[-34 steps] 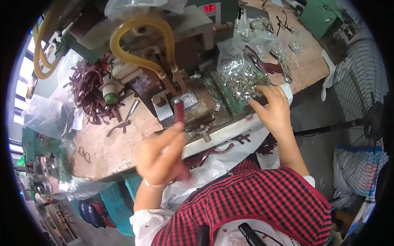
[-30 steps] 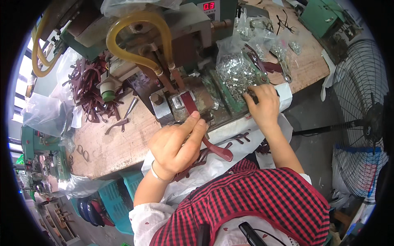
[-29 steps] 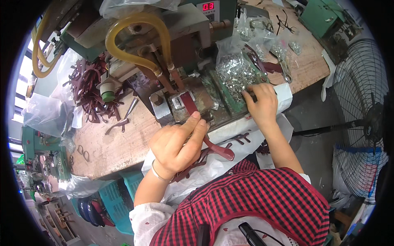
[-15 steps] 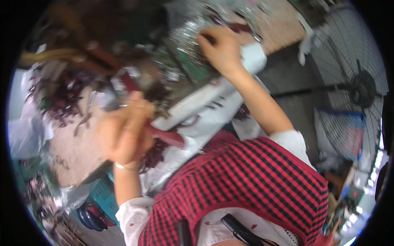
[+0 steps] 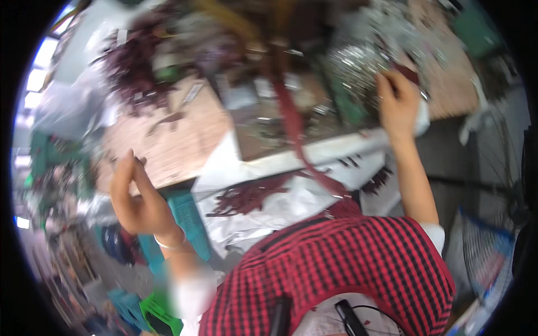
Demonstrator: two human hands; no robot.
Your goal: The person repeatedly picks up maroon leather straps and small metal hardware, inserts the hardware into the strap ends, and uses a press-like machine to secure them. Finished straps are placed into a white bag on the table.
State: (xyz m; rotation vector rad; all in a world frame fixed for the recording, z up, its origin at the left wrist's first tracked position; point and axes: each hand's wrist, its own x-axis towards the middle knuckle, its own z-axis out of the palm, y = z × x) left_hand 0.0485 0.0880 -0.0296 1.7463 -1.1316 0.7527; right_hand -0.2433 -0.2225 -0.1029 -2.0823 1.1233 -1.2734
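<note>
My left hand (image 5: pixel 140 201) is raised at the left front corner of a wooden board (image 5: pixel 168 143). Its fingers are drawn together, with a small dark bit at the tips that is too small to name. On the right, my right hand (image 5: pixel 400 109) curls thumb and forefinger together at the edge of a heap of small shiny metal pieces (image 5: pixel 358 75). Whatever it pinches is hidden. Between the hands, a long maroon strap (image 5: pixel 291 115) runs from the blurred work area down over the front edge towards my lap, touched by neither hand.
A heap of maroon strips (image 5: pixel 137 67) lies at the back left. More maroon strips (image 5: pixel 252 196) rest on white sheeting (image 5: pixel 216 221) below the table edge. A teal basket (image 5: pixel 188 218) stands under the board. At the right is a fan (image 5: pixel 504 196).
My left hand has moved from beside the maroon strap out to the board's left front corner. My right hand remains by the metal pieces. The view has swung left.
</note>
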